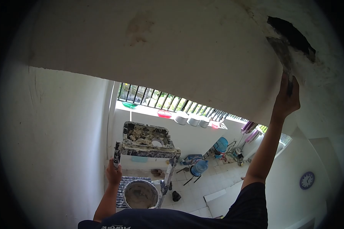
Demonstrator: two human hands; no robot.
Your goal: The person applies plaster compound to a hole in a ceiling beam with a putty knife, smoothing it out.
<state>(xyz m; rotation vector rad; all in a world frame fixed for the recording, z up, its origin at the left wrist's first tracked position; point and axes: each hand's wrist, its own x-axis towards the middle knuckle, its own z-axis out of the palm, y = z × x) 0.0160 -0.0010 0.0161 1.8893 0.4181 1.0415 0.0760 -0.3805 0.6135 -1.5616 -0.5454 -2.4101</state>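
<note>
Up at the right, my right hand (288, 95) grips a putty knife (282, 53) by its handle. Its blade lies at the ceiling surface, just beside a dark, jagged patch (292, 36). My left hand (114, 172) is low at the left, closed round a putty-splattered upright rail (117, 152) at the side of a stepladder (151, 150). The ladder's top tray holds clumps of dried material and a pale round item. Below it, a bucket (126, 198) of greyish-brown mix stands on a ribbed ladder step.
A white beam or ceiling face (179, 49) spans overhead. Beyond are a barred window (172, 101), pots (193, 120) on the sill, a blue water jug (199, 167) on a stand, a white panel (229, 198) on the tiled floor, and a wall clock (307, 180).
</note>
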